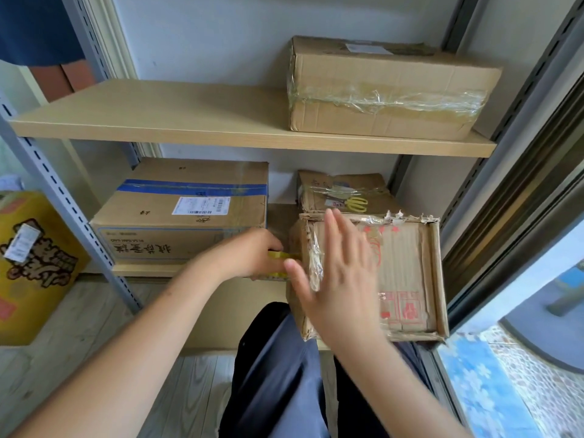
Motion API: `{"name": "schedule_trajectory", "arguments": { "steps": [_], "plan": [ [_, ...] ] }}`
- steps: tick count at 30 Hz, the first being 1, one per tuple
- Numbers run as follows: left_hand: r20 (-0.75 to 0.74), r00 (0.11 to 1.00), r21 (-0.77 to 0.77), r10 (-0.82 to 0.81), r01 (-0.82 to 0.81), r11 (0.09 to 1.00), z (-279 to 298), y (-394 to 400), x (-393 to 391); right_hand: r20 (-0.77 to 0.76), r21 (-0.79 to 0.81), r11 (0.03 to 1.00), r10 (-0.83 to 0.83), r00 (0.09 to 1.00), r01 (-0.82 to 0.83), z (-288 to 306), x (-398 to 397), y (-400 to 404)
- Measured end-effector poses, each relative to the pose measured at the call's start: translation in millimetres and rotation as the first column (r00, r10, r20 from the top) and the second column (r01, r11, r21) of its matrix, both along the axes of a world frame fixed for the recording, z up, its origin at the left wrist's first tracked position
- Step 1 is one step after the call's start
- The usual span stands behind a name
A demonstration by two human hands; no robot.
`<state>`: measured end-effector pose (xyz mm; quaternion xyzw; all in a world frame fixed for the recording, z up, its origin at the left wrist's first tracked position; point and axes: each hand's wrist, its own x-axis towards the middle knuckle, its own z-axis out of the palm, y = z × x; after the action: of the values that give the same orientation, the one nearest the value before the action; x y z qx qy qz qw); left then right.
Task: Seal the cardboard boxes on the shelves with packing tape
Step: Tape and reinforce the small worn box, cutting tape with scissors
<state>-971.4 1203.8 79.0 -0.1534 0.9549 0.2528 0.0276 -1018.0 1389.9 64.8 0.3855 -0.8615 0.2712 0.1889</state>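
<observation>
A worn, shallow cardboard box (404, 279) with red print juts off the lower shelf's (148, 269) front edge, clear tape crinkled over its left side. A yellow tape roll (279, 255) sits just left of it.

Bright, even daylight fills the scene, coming from the window (521, 358) at 4 o'clock; shadows are soft, with a dim band under the upper shelf (252, 137) at 12 o'clock; glare shines on the tape (388, 98) of the top box at 1 o'clock; the right hand (341, 273) at centre is motion-blurred; wide-angle distortion bends the shelf post (60, 191) at 9 o'clock; detail stays slightly soft throughout.
</observation>
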Motion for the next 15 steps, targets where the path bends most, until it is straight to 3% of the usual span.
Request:
{"name": "schedule_trajectory", "arguments": {
  "steps": [4, 7, 10, 12, 15],
  "plan": [
    [-0.085, 0.996, 0.257, -0.005, 0.027, 0.966, -13, -8, 5, 0.062, 0.103, 0.994, 0.036, 0.997, -0.042, -26, -11, -24],
    [-0.135, 0.99, 0.556, -0.04, 0.109, 0.824, -13, -9, 16, 0.069, 0.125, 0.99, -0.082, 0.994, 0.073, -13, -32, -10],
    [-0.178, 0.976, 0.582, -0.126, 0.208, 0.786, -13, 9, 6, 0.139, 0.034, 0.958, -0.285, 0.948, 0.283, 6, -50, 13],
    [-0.224, 0.967, 0.583, -0.12, 0.232, 0.779, -15, 26, -11, 0.131, -0.05, 0.949, -0.302, 0.944, 0.31, 10, -56, 24],
    [-0.274, 0.96, 0.682, -0.063, 0.24, 0.691, -14, 51, -32, 0.014, -0.021, 0.948, -0.317, 0.948, 0.317, 16, -61, 33]
  ]
}}
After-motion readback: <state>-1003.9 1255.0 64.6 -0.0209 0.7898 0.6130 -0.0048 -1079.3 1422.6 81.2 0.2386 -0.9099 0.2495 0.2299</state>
